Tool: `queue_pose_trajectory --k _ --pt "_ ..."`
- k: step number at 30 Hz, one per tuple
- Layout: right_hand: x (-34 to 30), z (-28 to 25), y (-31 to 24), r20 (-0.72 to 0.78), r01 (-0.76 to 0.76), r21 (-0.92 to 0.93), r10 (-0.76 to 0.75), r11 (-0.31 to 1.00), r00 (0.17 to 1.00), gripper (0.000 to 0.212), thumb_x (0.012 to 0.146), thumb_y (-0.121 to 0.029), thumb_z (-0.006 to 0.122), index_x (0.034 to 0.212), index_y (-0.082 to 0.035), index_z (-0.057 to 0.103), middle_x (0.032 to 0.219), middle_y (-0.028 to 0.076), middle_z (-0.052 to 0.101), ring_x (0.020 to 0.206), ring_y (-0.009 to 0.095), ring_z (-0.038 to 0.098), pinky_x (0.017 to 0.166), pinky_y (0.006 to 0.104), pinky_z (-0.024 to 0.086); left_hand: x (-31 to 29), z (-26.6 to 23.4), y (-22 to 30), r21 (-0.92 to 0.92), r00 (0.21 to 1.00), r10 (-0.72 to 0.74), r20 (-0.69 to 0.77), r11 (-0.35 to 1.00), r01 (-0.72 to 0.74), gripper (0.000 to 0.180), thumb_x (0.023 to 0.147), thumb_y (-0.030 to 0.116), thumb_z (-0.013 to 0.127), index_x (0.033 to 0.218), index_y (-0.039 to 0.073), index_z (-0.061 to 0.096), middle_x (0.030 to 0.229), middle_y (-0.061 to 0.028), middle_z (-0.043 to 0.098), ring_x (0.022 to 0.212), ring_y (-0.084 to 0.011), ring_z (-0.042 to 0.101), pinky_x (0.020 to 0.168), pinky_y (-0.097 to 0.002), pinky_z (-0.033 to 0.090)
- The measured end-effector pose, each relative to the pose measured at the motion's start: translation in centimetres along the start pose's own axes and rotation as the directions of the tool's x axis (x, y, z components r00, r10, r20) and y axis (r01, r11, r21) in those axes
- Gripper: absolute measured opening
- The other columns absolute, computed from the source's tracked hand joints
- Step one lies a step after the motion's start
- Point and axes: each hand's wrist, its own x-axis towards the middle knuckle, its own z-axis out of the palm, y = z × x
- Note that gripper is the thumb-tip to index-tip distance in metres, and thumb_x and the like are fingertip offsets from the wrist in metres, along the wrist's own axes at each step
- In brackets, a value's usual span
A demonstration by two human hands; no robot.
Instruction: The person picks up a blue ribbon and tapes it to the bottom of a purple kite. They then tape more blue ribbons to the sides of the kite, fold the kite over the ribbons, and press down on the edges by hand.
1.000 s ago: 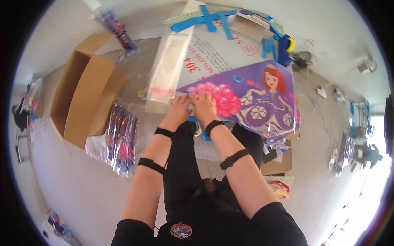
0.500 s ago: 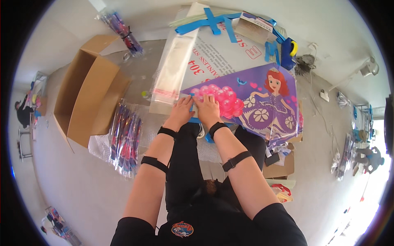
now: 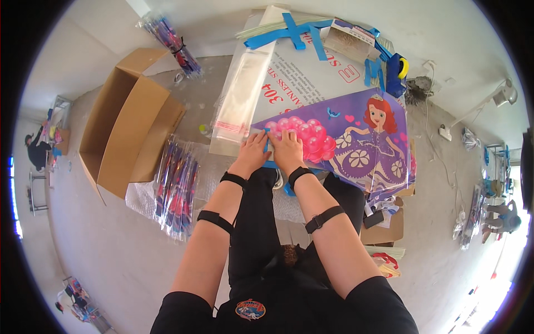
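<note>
A purple kite printed with a red-haired princess and pink balloons lies over the worktop's near edge. At its narrow left corner both my hands work close together. My left hand has its fingers bent and pressed down on that corner. Beside it, my right hand presses its curled fingers on the same corner, thumb toward the left hand. A short strip of blue tape shows between them, partly hidden by the fingers. Just left of the hands lies a stack of clear plastic bags.
A printed metallic-looking board covers the worktop. Blue tape strips, an open box and a tape dispenser sit at its far side. An open cardboard box and plastic-wrapped bundles stand left; people work farther off.
The whole scene has shifted slightly right and down in the picture. My hands stay at the kite's left corner, with only small finger movement.
</note>
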Motion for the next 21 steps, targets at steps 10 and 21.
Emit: queue_pose_trajectory --k 10,21 --pt "-0.23 -0.07 -0.35 0.020 -0.006 -0.001 0.006 1.000 1.000 0.049 0.080 -0.017 0.057 0.129 -0.025 0.052 0.118 0.010 0.050 0.111 0.030 0.047 0.087 0.0433 0.042 -0.36 -0.24 0.16 0.028 1.000 -0.001 0.013 1.000 0.000 0.062 0.079 0.028 0.067 0.134 0.010 0.043 0.148 -0.0056 0.033 0.131 -0.0281 0.036 0.101 -0.0501 0.036" --pt "0.02 0.00 -0.16 0.039 -0.009 0.044 0.007 0.999 0.999 0.049 0.080 -0.018 0.058 0.129 -0.025 0.052 0.118 0.011 0.050 0.112 0.032 0.047 0.088 0.0451 0.042 0.12 -0.20 -0.31 0.032 0.999 -0.028 0.034 0.999 0.027 0.059 0.079 0.025 0.067 0.132 0.011 0.045 0.148 -0.0047 0.033 0.131 -0.0261 0.036 0.100 -0.0499 0.037"
